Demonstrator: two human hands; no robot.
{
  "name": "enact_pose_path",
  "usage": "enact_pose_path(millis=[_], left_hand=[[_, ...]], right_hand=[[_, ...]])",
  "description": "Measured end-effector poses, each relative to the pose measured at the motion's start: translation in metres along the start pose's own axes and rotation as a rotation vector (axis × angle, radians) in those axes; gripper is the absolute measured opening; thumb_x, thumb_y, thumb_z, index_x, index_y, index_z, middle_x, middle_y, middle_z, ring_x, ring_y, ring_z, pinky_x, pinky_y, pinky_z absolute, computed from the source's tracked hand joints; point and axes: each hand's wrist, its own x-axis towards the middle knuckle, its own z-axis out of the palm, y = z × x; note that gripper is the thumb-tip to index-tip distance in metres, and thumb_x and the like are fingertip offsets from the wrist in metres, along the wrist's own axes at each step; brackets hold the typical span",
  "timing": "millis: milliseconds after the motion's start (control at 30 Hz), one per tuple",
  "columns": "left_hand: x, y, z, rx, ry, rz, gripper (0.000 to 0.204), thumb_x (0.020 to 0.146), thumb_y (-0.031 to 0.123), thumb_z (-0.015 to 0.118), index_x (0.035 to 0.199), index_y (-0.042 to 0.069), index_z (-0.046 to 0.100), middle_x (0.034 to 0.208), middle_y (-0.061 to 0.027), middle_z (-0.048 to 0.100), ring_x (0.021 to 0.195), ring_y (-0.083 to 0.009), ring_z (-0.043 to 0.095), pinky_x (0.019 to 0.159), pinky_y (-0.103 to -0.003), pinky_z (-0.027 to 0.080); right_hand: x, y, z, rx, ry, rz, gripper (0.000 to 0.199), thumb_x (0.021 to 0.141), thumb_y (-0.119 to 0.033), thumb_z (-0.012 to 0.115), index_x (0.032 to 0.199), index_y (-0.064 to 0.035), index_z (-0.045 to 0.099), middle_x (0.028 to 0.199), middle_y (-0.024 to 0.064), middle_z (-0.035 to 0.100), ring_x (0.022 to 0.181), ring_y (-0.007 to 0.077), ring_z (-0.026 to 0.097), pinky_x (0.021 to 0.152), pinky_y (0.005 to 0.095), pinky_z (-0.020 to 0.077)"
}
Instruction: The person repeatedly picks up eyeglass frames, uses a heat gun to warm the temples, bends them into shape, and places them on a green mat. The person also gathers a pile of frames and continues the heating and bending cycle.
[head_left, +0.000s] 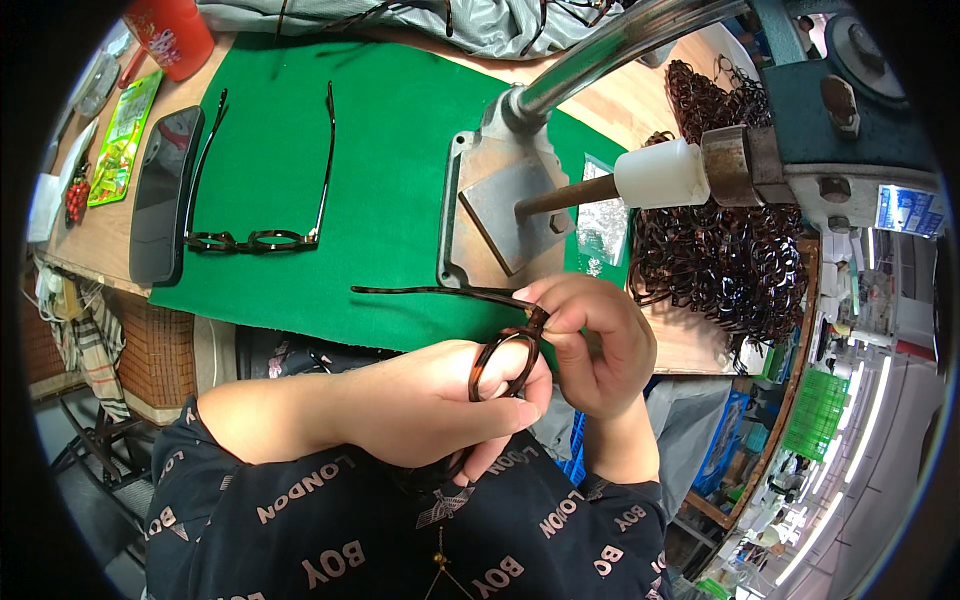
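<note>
Green mat (385,130) behind — L fingers (541,386) hold brn specs (478,372), R fingers (572,313) at hinge (538,318)

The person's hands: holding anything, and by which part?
A tortoiseshell glasses frame: the left hand grips its front, the right hand pinches near a hinge.

Riding on the wearer's head, the left one of two side-by-side fisheye cameras is looking steeply down, upright, over a dark printed shirt (400,540) at the near edge. The left hand (450,392) and right hand (602,345) are showing large at close range in the near middle. Beyond them, the lens is facing the green mat (385,130) and wooden bench (622,108) from above, while a metal press (835,110) is looming close on the right. The wide glass is bending the bench's edge on the left and taking in tubular lights (870,405) well beyond it on the right.
</note>
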Motion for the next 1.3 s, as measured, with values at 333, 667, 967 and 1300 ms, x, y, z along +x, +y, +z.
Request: enact_pose_path(millis=[333,667,967,1300], left_hand=[[-0.0001,0.0006,-0.0009,0.049,-0.003,0.018,0.015,0.093,0.019,0.044,0.096,0.005,0.045,0.057,-0.0026,0.06,0.042,-0.0045,0.042,0.041,-0.019,0.031],[0.0006,0.003,-0.0004,-0.033,-0.024,-0.014,0.018,0.093,0.022,0.044,0.099,0.004,0.044,0.058,-0.0045,0.06,0.041,-0.0066,0.044,0.041,-0.019,0.032],[0.0002,0.0038,0.0006,-0.051,-0.012,-0.035,0.017,0.093,0.02,0.044,0.099,0.004,0.044,0.058,-0.0052,0.06,0.041,-0.0067,0.044,0.041,-0.019,0.032],[0.0013,-0.0021,-0.0009,-0.135,-0.071,-0.031,0.018,0.093,0.023,0.045,0.098,0.006,0.044,0.056,-0.003,0.059,0.042,-0.0062,0.044,0.041,-0.02,0.033]], right_hand=[[-0.0042,0.0003,-0.001,0.126,0.056,0.111,0.009,0.078,0.004,0.062,0.085,0.0008,0.058,0.081,0.0131,0.063,0.08,0.0273,0.065,0.074,0.0351,0.0526],[-0.0047,-0.0006,-0.0004,0.1,0.048,0.144,0.006,0.082,-0.001,0.06,0.086,-0.0003,0.056,0.08,0.0123,0.062,0.077,0.0255,0.064,0.07,0.0325,0.0514],[-0.0046,-0.0043,0.0049,0.156,0.112,0.207,0.006,0.083,-0.001,0.06,0.086,0.0013,0.056,0.081,0.0112,0.061,0.077,0.0231,0.064,0.07,0.0308,0.0514],[-0.0056,-0.0029,-0.0011,0.182,0.105,0.172,0.007,0.081,0.001,0.061,0.088,0.0031,0.059,0.083,0.0139,0.064,0.077,0.0229,0.065,0.071,0.03,0.0516]])
